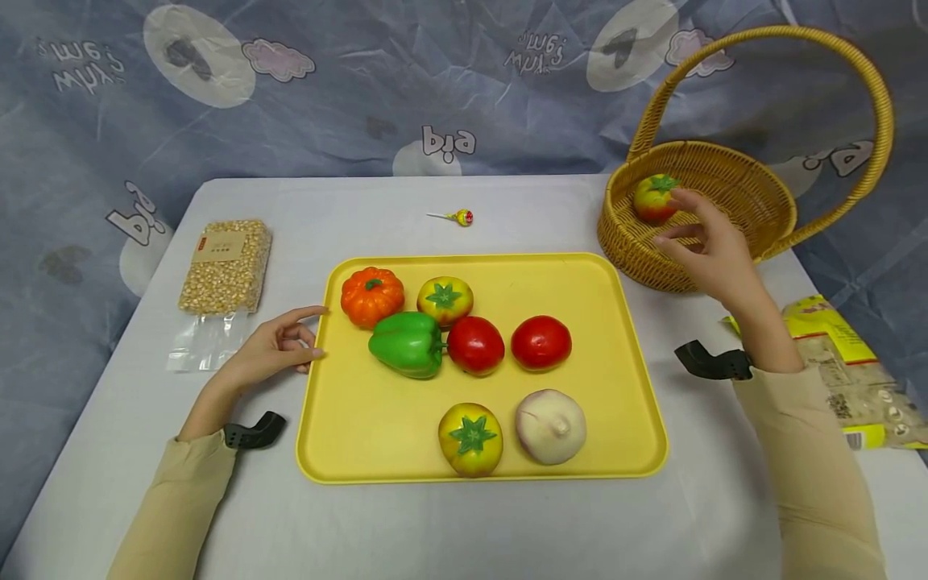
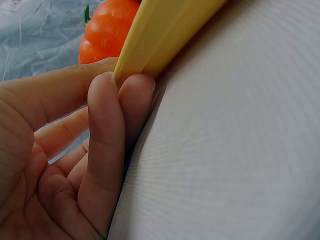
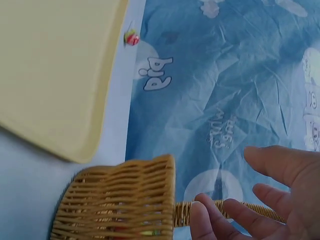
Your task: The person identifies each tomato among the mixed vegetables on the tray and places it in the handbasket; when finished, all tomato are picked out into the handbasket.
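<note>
Right grip [image 1: 714, 254] is wide, thumb and index apart, over the wicker basket [image 1: 638, 262]. Yellow-red tomato [image 1: 650, 205] sits inside the basket at its left side, just off the fingertips; in the head view the index tip overlaps its edge, can't tell if they touch. Right wrist view: fingers spread near the handle [image 1: 790, 32]. Left grip [image 1: 268, 348] is narrow, pinching the left rim of the yellow tray [image 1: 377, 435], orange pumpkin [image 1: 373, 298] just inside that rim. Also on the tray: green pepper [image 1: 408, 346], stem at a round red piece [image 1: 474, 345]; second red piece [image 1: 541, 343] to its right; yellow-green tomato [image 1: 445, 300] behind the pepper; another tomato [image 1: 470, 440] at the front rim, garlic bulb [image 1: 551, 427] beside it. On the desk [image 1: 507, 532]: lollipop [image 1: 462, 217] behind the tray, corn bag [image 1: 228, 274] left, yellow-printed bag [image 1: 855, 374] right, partly hidden by the right forearm.
</note>
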Action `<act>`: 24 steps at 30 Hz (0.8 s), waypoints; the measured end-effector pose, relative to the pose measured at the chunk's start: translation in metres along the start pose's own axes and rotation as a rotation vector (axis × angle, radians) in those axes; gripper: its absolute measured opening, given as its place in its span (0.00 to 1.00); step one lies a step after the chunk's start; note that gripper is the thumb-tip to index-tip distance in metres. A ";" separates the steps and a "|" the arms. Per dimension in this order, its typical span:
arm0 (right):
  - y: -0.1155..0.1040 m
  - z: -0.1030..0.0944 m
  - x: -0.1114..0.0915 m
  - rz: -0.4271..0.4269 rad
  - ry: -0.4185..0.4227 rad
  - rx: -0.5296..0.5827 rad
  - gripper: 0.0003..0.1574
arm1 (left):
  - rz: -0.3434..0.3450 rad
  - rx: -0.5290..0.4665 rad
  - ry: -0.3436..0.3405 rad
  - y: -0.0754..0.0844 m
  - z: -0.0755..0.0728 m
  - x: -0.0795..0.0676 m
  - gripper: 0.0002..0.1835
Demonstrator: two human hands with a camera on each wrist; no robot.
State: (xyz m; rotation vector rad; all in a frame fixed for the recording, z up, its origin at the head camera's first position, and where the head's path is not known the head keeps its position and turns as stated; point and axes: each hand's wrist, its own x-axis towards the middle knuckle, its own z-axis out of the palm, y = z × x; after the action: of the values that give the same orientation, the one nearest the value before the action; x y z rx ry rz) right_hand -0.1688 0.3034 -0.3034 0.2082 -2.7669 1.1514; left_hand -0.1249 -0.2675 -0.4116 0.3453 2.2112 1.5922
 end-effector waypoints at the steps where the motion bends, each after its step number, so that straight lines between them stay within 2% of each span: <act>1: -0.002 0.001 -0.002 -0.019 0.002 0.008 0.38 | 0.000 0.003 0.001 0.000 0.000 0.000 0.36; 7: -0.007 0.011 -0.009 -0.141 -0.009 0.041 0.37 | -0.002 0.007 0.002 0.000 0.000 0.000 0.37; 16: -0.016 0.027 -0.018 -0.207 -0.085 0.005 0.38 | -0.010 0.006 0.003 0.001 0.000 0.000 0.36; 24: -0.019 0.041 -0.022 -0.299 -0.245 0.011 0.40 | -0.022 -0.014 0.000 0.000 0.000 0.000 0.37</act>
State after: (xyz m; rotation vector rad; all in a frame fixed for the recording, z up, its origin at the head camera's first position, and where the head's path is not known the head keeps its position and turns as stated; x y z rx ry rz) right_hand -0.1472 0.2623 -0.3227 0.7844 -2.7986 1.1281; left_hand -0.1251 -0.2676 -0.4116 0.3163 2.1949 1.5955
